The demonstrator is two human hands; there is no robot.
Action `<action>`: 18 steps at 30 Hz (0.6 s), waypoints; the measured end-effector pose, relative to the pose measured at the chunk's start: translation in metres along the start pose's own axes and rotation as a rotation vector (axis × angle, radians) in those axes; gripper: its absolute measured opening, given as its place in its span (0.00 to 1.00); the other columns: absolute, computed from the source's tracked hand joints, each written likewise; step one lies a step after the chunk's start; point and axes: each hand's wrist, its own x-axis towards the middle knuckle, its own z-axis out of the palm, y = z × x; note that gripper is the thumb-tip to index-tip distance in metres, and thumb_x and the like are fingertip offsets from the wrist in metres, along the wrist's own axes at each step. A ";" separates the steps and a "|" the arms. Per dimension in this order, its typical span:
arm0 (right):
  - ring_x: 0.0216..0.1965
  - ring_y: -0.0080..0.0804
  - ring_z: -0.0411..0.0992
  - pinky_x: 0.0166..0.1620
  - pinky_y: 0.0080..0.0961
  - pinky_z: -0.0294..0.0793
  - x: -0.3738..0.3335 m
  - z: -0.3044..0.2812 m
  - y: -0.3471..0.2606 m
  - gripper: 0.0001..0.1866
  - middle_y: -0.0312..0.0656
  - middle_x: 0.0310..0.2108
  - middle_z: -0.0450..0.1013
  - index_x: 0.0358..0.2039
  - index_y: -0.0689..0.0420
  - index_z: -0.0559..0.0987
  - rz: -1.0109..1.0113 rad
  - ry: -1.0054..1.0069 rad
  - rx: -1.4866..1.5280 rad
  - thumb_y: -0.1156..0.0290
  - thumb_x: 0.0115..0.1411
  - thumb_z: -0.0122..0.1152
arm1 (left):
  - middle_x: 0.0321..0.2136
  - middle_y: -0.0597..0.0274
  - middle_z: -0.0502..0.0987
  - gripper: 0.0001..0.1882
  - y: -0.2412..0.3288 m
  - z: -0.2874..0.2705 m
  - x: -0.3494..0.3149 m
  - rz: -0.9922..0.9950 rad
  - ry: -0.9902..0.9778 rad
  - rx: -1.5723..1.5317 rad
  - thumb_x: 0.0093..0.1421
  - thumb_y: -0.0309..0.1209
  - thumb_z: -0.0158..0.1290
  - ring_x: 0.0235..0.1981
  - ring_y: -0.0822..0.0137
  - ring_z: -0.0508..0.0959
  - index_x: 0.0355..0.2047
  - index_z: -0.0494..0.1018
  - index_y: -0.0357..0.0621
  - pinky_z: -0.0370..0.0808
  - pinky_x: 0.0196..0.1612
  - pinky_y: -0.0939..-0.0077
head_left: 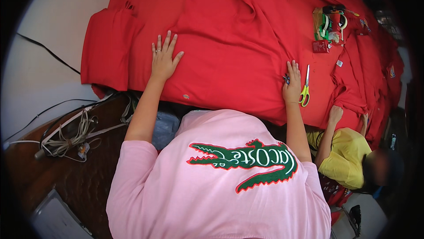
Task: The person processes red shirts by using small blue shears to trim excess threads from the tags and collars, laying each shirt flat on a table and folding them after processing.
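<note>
My left hand (164,62) lies flat on a large red garment (221,57), fingers apart and a ring on one of them. It holds nothing. Farther right, my right hand (292,86) rests on the same cloth with its fingers stretched forward and close together. A small blue and dark tool (286,79) shows at its thumb side, held against the palm; the hand covers most of it, so its exact kind is hidden. Just right of that hand lie scissors (304,94) with yellow-green handles, blades pointing away from me.
At the upper right, a box (317,20) holds tape rolls, with a small red box (321,46) beside it. Bunched red garments (353,73) lie at right, where a person in yellow (346,157) grips the cloth. Tangled cables (73,135) sit at the left.
</note>
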 end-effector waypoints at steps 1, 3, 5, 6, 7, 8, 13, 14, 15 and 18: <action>0.74 0.44 0.58 0.74 0.43 0.56 0.001 -0.002 -0.001 0.37 0.45 0.73 0.60 0.70 0.52 0.68 0.000 0.014 -0.003 0.86 0.58 0.51 | 0.78 0.64 0.47 0.38 0.001 -0.001 0.001 0.008 -0.005 0.002 0.70 0.55 0.47 0.77 0.44 0.44 0.76 0.54 0.57 0.40 0.75 0.37; 0.71 0.45 0.63 0.72 0.42 0.61 0.002 -0.005 -0.004 0.34 0.46 0.70 0.65 0.68 0.53 0.71 -0.001 0.041 -0.010 0.86 0.60 0.50 | 0.77 0.62 0.48 0.35 0.009 0.002 0.003 -0.063 -0.010 0.037 0.71 0.52 0.48 0.78 0.44 0.43 0.73 0.59 0.55 0.39 0.75 0.37; 0.63 0.46 0.71 0.64 0.41 0.69 -0.002 -0.006 0.004 0.27 0.49 0.62 0.72 0.63 0.55 0.75 0.152 0.115 0.191 0.84 0.64 0.50 | 0.76 0.60 0.52 0.30 0.024 0.001 0.009 -0.102 0.037 0.009 0.70 0.48 0.50 0.77 0.45 0.45 0.69 0.65 0.52 0.40 0.75 0.37; 0.59 0.46 0.75 0.61 0.40 0.73 -0.004 -0.008 0.010 0.24 0.50 0.58 0.76 0.61 0.56 0.77 0.229 0.152 0.292 0.83 0.66 0.50 | 0.74 0.59 0.55 0.27 0.032 0.001 0.014 -0.103 0.088 -0.037 0.70 0.45 0.52 0.77 0.45 0.48 0.66 0.68 0.51 0.41 0.75 0.37; 0.54 0.44 0.77 0.57 0.40 0.74 -0.002 -0.014 0.012 0.20 0.49 0.54 0.78 0.59 0.58 0.78 0.289 0.214 0.240 0.80 0.67 0.52 | 0.73 0.57 0.59 0.24 0.040 0.000 0.019 -0.110 0.138 -0.079 0.69 0.43 0.53 0.76 0.45 0.50 0.62 0.71 0.49 0.41 0.75 0.37; 0.50 0.43 0.78 0.53 0.39 0.76 0.001 -0.024 0.015 0.17 0.49 0.49 0.79 0.56 0.59 0.79 0.353 0.277 0.185 0.78 0.68 0.53 | 0.70 0.57 0.62 0.22 0.049 -0.003 0.030 -0.064 0.164 -0.140 0.68 0.40 0.54 0.75 0.46 0.53 0.60 0.72 0.48 0.44 0.74 0.38; 0.42 0.30 0.78 0.47 0.32 0.77 0.018 -0.053 0.044 0.16 0.45 0.42 0.80 0.55 0.59 0.79 0.845 0.282 0.391 0.66 0.71 0.61 | 0.60 0.57 0.73 0.17 0.098 0.000 0.107 0.191 0.134 -0.516 0.64 0.26 0.54 0.67 0.50 0.66 0.53 0.76 0.46 0.56 0.72 0.43; 0.42 0.27 0.77 0.47 0.30 0.76 0.029 -0.059 0.037 0.17 0.44 0.43 0.80 0.56 0.58 0.78 0.879 0.278 0.434 0.64 0.71 0.61 | 0.61 0.57 0.72 0.17 0.108 0.002 0.125 0.236 0.107 -0.495 0.63 0.24 0.54 0.67 0.51 0.67 0.53 0.76 0.46 0.57 0.72 0.46; 0.43 0.24 0.76 0.47 0.27 0.76 0.037 -0.062 0.034 0.18 0.43 0.43 0.79 0.57 0.58 0.78 0.912 0.274 0.478 0.63 0.71 0.62 | 0.61 0.57 0.72 0.17 0.118 0.004 0.142 0.280 0.079 -0.473 0.63 0.23 0.53 0.67 0.52 0.67 0.52 0.76 0.46 0.58 0.72 0.48; 0.44 0.22 0.74 0.50 0.23 0.74 0.058 -0.046 0.018 0.18 0.42 0.50 0.76 0.60 0.58 0.74 0.559 0.353 0.588 0.67 0.74 0.56 | 0.58 0.59 0.74 0.17 0.132 0.019 0.187 0.472 0.103 -0.276 0.61 0.21 0.53 0.65 0.55 0.69 0.50 0.77 0.46 0.57 0.73 0.48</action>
